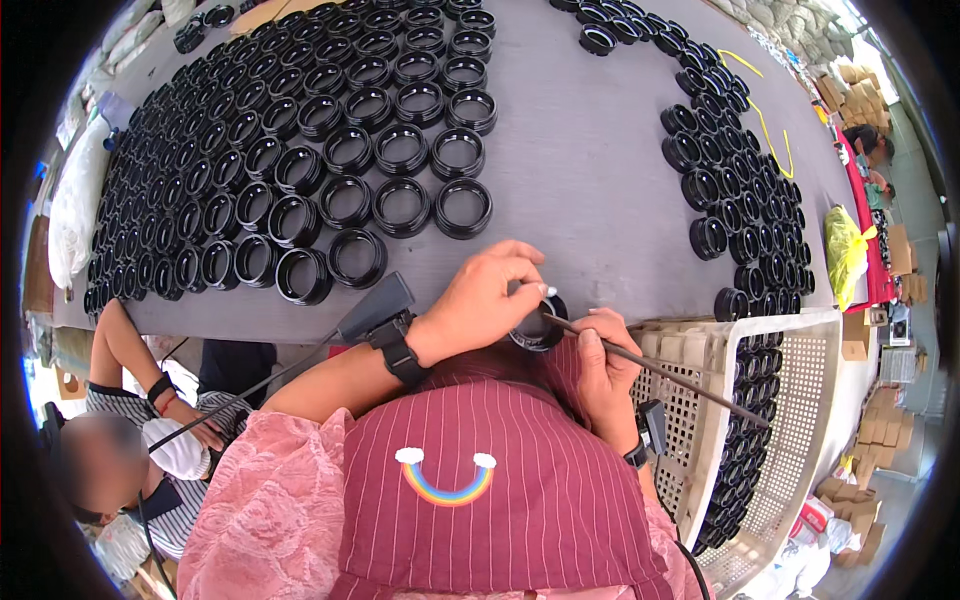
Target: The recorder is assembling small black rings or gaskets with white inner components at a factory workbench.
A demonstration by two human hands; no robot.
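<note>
Low at the table's front edge, my left hand (482, 303) is closed on a black ring (537, 337), its thumb and fingers at the upper rim. A small white bit shows by its fingertips; I cannot make out what it is. In my right hand (605, 368), just right of the ring, a long thin dark stick (690, 384) is gripped. One end of the stick reaches into the ring's opening, and the other slants down to the right over a crate. Both wrists wear black straps.
Rows of black rings (348, 202) cover the left of the grey table (580, 190), with another cluster (745, 215) at the right. A pale perforated crate (800, 400) holding more rings stands at my right. A yellow bag (845, 250) lies far right. Another person (140, 460) sits at my left.
</note>
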